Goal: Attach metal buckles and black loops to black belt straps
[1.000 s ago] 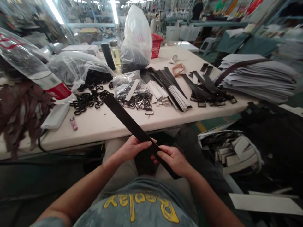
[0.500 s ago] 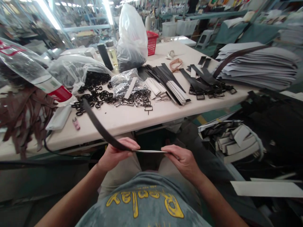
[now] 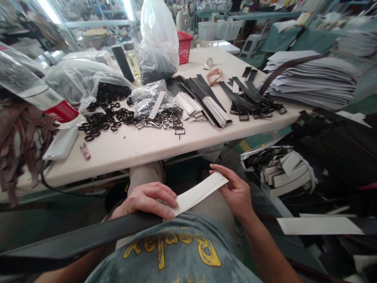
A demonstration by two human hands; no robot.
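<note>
A long black strap with a white-faced end lies across my lap. My left hand is closed on it where the black part meets the white part, thumb and fingers pressing on the white face. At the far tip of the white end, my right hand grips the edge, its thumb below and its fingers partly behind the strap. The black length runs past my left forearm to the lower left. On the table ahead lie rectangular metal buckles and a bundle of black straps with white ends.
Black rings, pink thread snips and a plastic bottle are on the table's left. A stack of white sheets stands at its right. Beside me on the right is a bag of white-backed strips.
The strap has turned so its white face shows upward, and its black length has swung from above my left hand down to the lower left. My right hand has moved slightly up.
</note>
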